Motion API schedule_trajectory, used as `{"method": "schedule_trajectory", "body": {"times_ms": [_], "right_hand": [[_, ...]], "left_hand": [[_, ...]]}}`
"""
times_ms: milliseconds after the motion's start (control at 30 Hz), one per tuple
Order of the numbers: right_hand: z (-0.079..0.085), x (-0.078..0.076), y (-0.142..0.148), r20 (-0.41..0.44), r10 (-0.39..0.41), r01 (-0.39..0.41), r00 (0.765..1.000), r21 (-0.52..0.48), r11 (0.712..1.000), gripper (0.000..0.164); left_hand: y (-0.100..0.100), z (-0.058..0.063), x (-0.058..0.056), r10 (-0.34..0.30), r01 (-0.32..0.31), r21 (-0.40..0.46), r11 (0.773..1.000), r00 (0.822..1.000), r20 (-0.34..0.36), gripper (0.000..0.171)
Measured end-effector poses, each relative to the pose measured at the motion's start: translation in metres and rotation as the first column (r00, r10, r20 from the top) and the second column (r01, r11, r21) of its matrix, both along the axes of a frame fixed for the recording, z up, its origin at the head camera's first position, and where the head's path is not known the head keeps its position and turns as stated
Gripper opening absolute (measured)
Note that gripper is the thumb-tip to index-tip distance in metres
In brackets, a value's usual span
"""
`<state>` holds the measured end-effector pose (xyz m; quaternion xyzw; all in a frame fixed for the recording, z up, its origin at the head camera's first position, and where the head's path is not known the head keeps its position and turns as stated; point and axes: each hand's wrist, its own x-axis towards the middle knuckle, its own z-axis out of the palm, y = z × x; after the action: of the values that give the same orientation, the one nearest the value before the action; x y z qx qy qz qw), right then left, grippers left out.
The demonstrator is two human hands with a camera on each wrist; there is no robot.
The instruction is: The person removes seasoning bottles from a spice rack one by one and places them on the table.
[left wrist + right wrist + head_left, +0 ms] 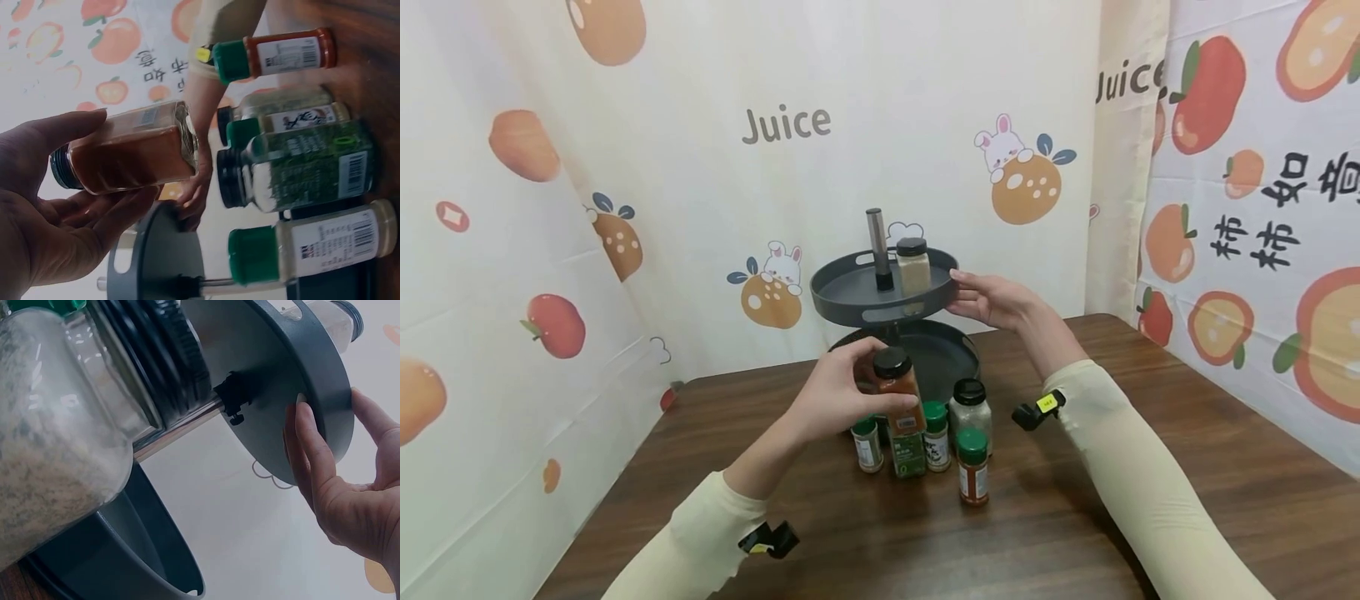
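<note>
My left hand (pixel 835 392) grips a black-capped spice jar (pixel 134 153) of reddish-orange powder, thumb on one side and fingers on the other. In the head view it is above the jars on the table, in front of the two-tier tray stand. My right hand (pixel 992 302) holds the rim of the dark grey upper tray (pixel 842 300) at its right side. In the right wrist view its thumb lies at the rim and its fingers reach under the tray. A black-capped jar of pale powder (pixel 914 271) stands on that tray beside the central post (pixel 877 237).
Beneath is the lower tray (pixel 966 350). Before it stand a green-labelled jar (pixel 908 457), a large black-capped jar (pixel 972 417) and green-capped bottles (pixel 868 450), one with red contents (pixel 973 479) nearest the front. The wooden table (pixel 1060 533) meets printed curtains behind and at the sides.
</note>
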<state>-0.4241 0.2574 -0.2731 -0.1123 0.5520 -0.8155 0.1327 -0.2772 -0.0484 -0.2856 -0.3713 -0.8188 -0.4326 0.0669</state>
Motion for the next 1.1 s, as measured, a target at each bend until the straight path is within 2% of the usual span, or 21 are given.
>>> {"method": "schedule_trajectory", "body": {"times_ms": [233,433,633,867,1100], "right_hand": [[-0.003,-0.002,-0.003,-0.011,0.007,-0.007,1.000,0.014,1.000,0.070],[-0.004,-0.002,-0.003,-0.010,0.005,-0.005,1.000,0.012,1.000,0.069],[-0.001,-0.004,-0.002,-0.025,0.008,-0.008,1.000,0.013,1.000,0.068],[0.001,-0.002,0.000,-0.017,0.015,-0.015,1.000,0.013,1.000,0.069],[0.001,-0.001,0.001,-0.013,0.013,-0.012,1.000,0.009,1.000,0.071]], "left_hand": [[0.005,-0.016,0.002,-0.014,0.015,-0.040,0.999,0.999,0.036,0.044],[0.007,-0.028,0.002,-0.017,0.020,-0.105,0.994,0.999,0.028,0.043],[0.008,-0.030,0.005,-0.014,0.017,-0.134,0.991,1.000,0.026,0.043],[0.014,-0.034,0.010,-0.069,0.057,-0.231,0.971,0.997,-0.043,0.043],[0.019,-0.041,0.012,-0.062,0.041,-0.274,0.961,0.996,-0.067,0.043]]}}
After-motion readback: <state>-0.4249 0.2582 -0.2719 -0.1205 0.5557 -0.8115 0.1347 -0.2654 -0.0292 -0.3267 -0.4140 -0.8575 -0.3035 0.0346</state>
